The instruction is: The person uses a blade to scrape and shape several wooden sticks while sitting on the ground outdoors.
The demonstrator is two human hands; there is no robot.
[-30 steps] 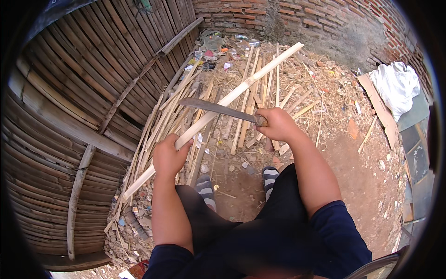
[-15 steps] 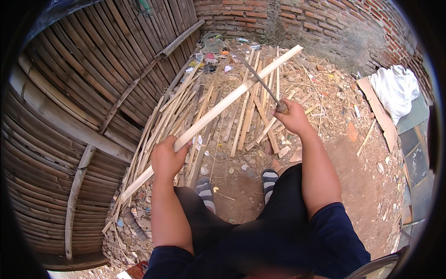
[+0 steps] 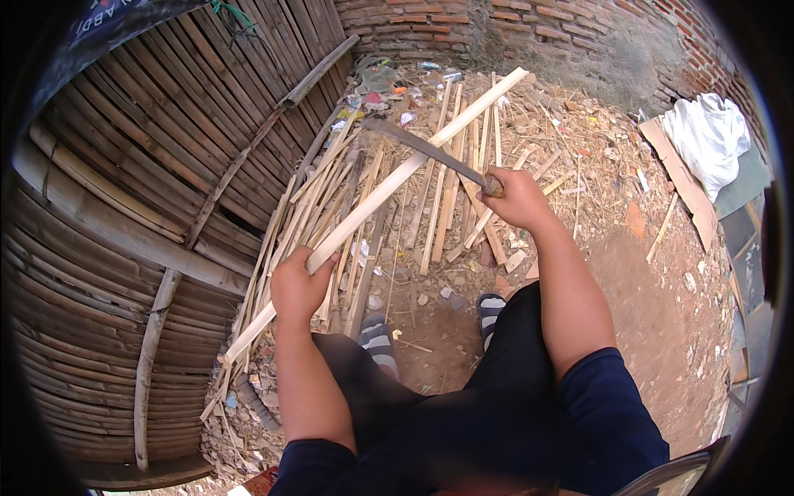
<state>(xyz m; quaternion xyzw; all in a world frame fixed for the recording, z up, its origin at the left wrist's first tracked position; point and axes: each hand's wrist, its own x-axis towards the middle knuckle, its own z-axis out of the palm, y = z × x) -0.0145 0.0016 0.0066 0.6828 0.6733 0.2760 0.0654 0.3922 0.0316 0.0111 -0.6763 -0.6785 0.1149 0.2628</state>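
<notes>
A long pale wooden strip (image 3: 372, 201) slants from the lower left up to the far right in front of me. My left hand (image 3: 301, 285) is wrapped round it below its middle. In my right hand (image 3: 514, 198) is the wooden handle of a machete (image 3: 447, 159). Its dark blade reaches left across the strip at the strip's upper half, with the hooked tip beyond the far side. Blade and strip appear to touch where they cross.
Several loose wooden strips (image 3: 440, 217) lie on the littered ground ahead. A bamboo slat wall (image 3: 198, 157) rises on the left, a brick wall (image 3: 562, 37) at the back. On the right are a white sack (image 3: 707, 145) and a cardboard sheet (image 3: 680, 186).
The machete has swung to a flatter angle, its tip moving left and its broad blade now showing. It crosses the strip closer to my left hand. The view has shifted slightly.
</notes>
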